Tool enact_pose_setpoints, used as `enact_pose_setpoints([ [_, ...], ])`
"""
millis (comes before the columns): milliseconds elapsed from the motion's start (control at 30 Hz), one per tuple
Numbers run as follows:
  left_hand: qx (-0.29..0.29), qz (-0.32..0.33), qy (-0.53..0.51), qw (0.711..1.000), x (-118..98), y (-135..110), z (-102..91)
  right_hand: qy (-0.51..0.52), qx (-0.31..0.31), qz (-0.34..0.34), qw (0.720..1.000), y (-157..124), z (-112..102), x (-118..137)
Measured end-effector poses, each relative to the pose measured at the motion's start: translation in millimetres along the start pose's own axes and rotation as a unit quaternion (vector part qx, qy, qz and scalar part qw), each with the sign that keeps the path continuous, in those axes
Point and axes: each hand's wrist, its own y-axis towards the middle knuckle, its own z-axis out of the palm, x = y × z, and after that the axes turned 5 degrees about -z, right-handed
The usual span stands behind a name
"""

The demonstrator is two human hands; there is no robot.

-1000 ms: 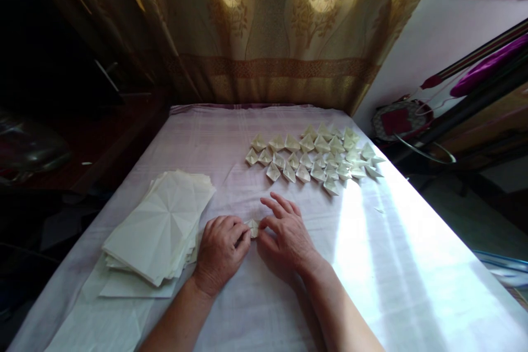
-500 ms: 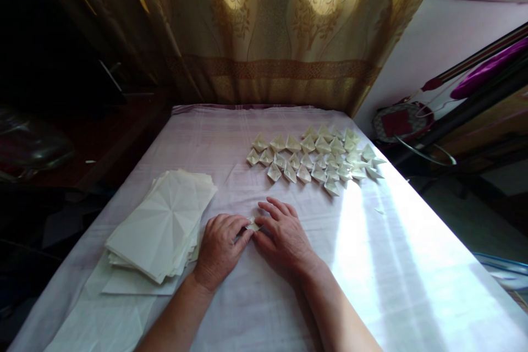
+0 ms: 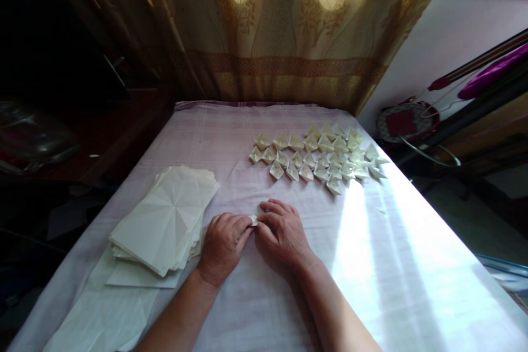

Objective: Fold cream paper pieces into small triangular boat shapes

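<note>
Between my two hands is a small folded piece of white paper [image 3: 254,221], mostly covered by fingers. My left hand [image 3: 226,242] pinches its left side between thumb and fingers. From the right, my right hand [image 3: 282,231] grips the other side with thumb and index finger, its other fingers curled above. Both hands rest low over the cloth. Beyond them, to the right, several small folded paper shapes [image 3: 307,158] with pointed tips stand in rough rows. To the left lies a stack of creased paper sheets [image 3: 165,220].
A pale checked cloth [image 3: 231,137] covers the table, with bright sunlight on its right part. Loose sheets [image 3: 107,308] lie under the stack. A patterned curtain [image 3: 280,33] hangs behind the far edge. A bag [image 3: 406,122] is at the right, beyond the table.
Fingers have closed further over the small paper, so less of it shows. My right hand's fingers are more curled. The whole view has shifted slightly.
</note>
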Motion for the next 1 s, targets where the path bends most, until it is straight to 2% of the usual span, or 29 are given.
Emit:
enact_pose_setpoints([
  [367, 0.006, 0.02, 0.035, 0.999, -1.4, -0.5, -0.7, 0.058, -0.009, 0.076, 0.995, 4.6, 1.6, 2.6],
  [633, 0.005, 0.026, 0.048, 0.998, -1.4, -0.6, -0.2, 0.06, 0.0, 0.1, 0.993, 13.0, 2.6, 1.7],
  [1000, 0.008, 0.049, 0.06, 0.997, 1.2, -6.4, 2.4, 0.045, 0.109, 0.159, 0.98, 32.0, -16.6, 0.5],
])
